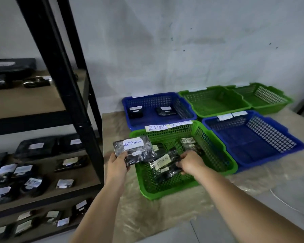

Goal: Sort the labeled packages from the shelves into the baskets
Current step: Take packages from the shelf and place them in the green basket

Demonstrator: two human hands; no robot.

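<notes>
Shelves [42, 109] at 9 o'clock, stocked with labeled black packages [32, 184]. Left hand [117, 163] pinches a "RETURN" package [134, 149] over the near green basket's [165, 192] 10 o'clock rim. Right hand [189, 163], fingers curled, grips a second "RETURN" package [163, 163] inside that basket. At 1 o'clock: blue basket [130, 109] holding two packages; further green and blue baskets at 2 o'clock.

A storeroom: black shelves [42, 120] at nine o'clock hold labeled packages [33, 183], and baskets [253, 137] (blue, green) sit by a bare wall [182, 41].
</notes>
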